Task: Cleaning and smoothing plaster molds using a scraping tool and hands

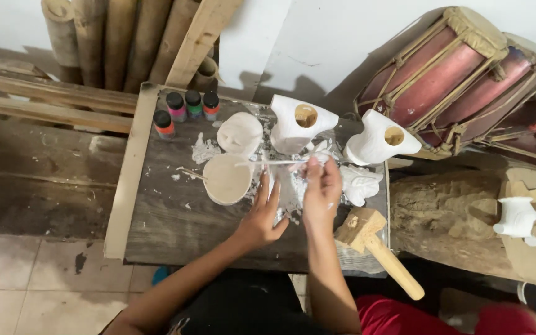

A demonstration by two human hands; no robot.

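Note:
My right hand (pixel 321 189) pinches a thin white brush or stick (pixel 268 163) that reaches left over a round pale bowl (pixel 226 180). My left hand (pixel 260 217) rests flat on the dark wooden board (pixel 169 217), fingers apart, just right of the bowl and holding nothing. A white carved face mask (pixel 241 133) lies behind the bowl. Two white-painted carved heads with round holes (pixel 299 124) (pixel 379 139) stand further back. Another white carved piece (pixel 360 184) lies right of my right hand.
Several small paint bottles (pixel 186 108) stand at the board's back left. A wooden mallet (pixel 376 245) lies at its front right corner. Two reddish drums (pixel 460 74) lean at the right, beside a log (pixel 448 214). Bamboo poles (pixel 119 37) stand behind.

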